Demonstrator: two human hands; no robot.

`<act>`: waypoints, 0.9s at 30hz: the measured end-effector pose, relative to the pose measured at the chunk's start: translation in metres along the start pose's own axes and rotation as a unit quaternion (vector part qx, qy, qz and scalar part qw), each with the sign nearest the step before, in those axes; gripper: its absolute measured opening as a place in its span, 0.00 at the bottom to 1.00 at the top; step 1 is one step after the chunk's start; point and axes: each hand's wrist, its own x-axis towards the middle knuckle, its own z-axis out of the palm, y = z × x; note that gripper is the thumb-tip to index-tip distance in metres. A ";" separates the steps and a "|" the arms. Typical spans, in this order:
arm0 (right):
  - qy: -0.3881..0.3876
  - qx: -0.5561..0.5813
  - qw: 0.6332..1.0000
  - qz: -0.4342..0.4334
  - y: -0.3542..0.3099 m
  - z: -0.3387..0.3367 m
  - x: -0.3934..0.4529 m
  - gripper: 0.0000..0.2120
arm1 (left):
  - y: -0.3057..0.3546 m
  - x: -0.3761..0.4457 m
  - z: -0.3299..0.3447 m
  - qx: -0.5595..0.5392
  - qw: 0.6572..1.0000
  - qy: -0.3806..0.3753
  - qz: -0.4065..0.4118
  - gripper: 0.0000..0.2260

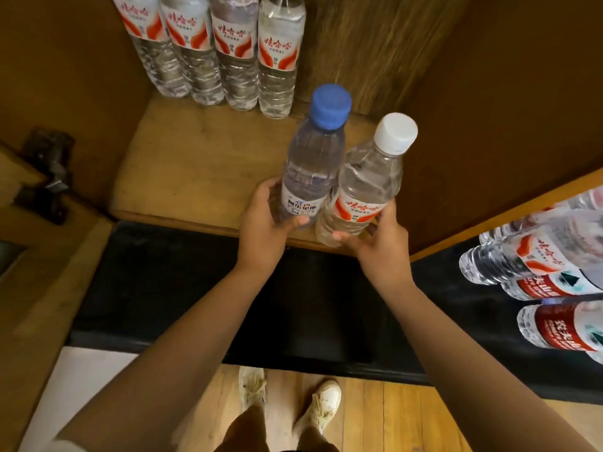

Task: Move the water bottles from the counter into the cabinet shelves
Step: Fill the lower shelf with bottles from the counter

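Now 2 held bottles (313,164), 4 shelved bottles (277,57)

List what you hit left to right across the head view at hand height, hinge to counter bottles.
Hinge → left hand → blue-cap bottle → white-cap bottle → right hand → counter bottles.
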 end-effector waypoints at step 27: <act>0.088 0.002 0.996 0.012 -0.013 0.016 0.190 0.36 | 0.003 0.166 0.069 -0.034 0.977 0.203 0.058 0.18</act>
